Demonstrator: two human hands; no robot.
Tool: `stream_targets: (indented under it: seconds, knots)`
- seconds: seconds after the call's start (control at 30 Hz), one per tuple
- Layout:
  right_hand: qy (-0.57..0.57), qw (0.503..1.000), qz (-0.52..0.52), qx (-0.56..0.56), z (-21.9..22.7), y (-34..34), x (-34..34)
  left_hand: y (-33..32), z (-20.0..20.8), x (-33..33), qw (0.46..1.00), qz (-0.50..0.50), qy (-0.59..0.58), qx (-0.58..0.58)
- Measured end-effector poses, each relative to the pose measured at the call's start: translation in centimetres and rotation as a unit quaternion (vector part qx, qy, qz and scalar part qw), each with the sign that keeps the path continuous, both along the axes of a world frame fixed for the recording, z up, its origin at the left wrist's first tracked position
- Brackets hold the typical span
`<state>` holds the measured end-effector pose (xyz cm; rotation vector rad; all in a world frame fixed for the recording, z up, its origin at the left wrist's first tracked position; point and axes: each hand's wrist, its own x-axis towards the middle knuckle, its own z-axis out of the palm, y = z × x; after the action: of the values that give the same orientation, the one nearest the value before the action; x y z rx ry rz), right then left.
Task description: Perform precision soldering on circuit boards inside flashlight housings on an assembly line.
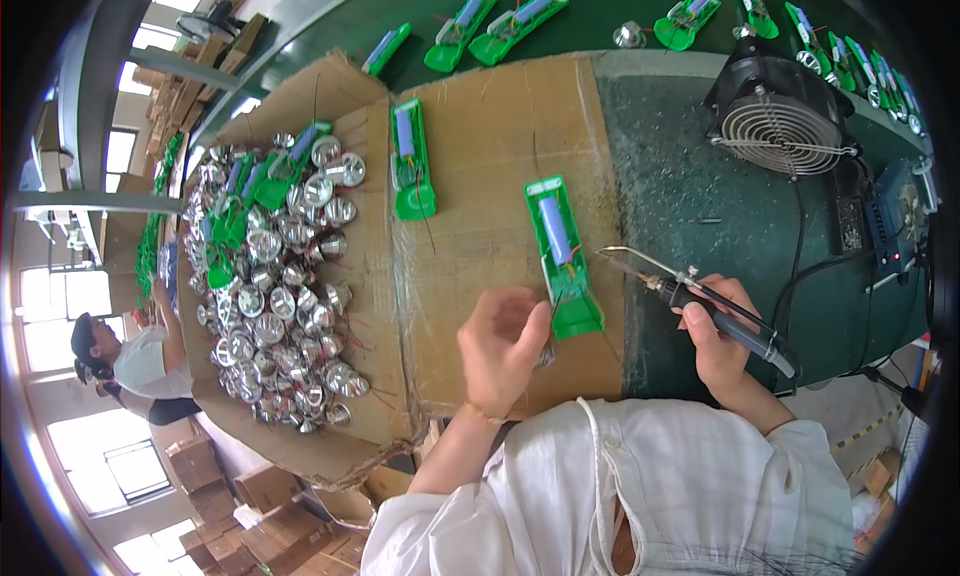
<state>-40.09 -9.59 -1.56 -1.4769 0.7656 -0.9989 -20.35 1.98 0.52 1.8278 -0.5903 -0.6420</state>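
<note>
On the cardboard sheet lies a green plastic housing with a blue-violet cylindrical battery and red wires. My left hand is at the housing's near left edge, fingers curled and thumb bent inward. A sliver of a silver reflector shows under that thumb; the rest of it is hidden by the hand. My right hand grips a soldering iron with a thin metal tube fixed along it. The iron's tip points left, just right of the housing and apart from it. A second green housing lies farther left.
A cardboard box at left holds many silver reflectors and some green housings. A black fan and a blue soldering unit stand at right, with cables trailing. More housings line the far bench. A person works at far left.
</note>
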Motion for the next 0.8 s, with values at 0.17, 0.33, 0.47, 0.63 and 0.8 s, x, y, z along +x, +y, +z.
stream_targets:
  seconds: [0.17, 0.33, 0.47, 0.63, 0.8]
  knots:
    - [0.023, 0.998, -0.051, 0.007, -1.0, -2.1, -1.5, -2.3, 0.2, 1.9, 0.946, -0.205, -0.187, 0.166]
    - [0.056, 0.996, -0.071, -0.002, -2.0, -2.2, -1.5, -16.6, 2.1, 6.8, 0.889, -0.272, -0.314, 0.193]
    - [0.046, 0.996, -0.075, 0.021, -2.4, -2.2, -0.6, -27.6, 1.2, 11.0, 0.911, -0.185, -0.36, 0.085]
    - [0.048, 0.996, -0.065, 0.036, -1.8, -2.3, -0.7, -31.3, 0.4, 16.0, 0.843, -0.231, -0.482, 0.066]
    - [0.04, 0.997, -0.065, 0.034, -2.5, -2.1, -0.1, -28.6, -0.6, 16.9, 0.85, -0.27, -0.429, 0.143]
